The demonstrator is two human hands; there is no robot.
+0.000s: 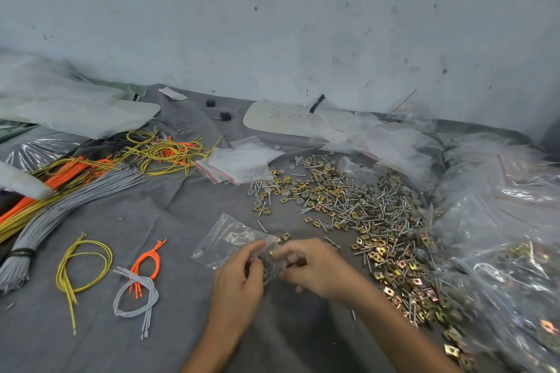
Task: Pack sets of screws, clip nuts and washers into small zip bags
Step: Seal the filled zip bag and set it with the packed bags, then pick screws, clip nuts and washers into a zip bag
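A small clear zip bag (230, 238) lies low over the grey cloth (169, 215), its mouth toward my hands. My left hand (239, 275) pinches the bag's near edge between thumb and fingers. My right hand (312, 266) is curled at the bag's mouth, its fingertips pinching the bag's opening; small parts between them are too hidden to name. A wide heap of screws (381, 206), brass clip nuts (391, 263) and grey washers (306, 188) spreads to the right of my hands.
A stack of empty zip bags (239, 162) lies behind the heap. Filled bags (509, 251) pile up at the right. Yellow, orange and grey wire bundles (75, 179) and loose loops (136, 285) cover the left. A wall stands behind.
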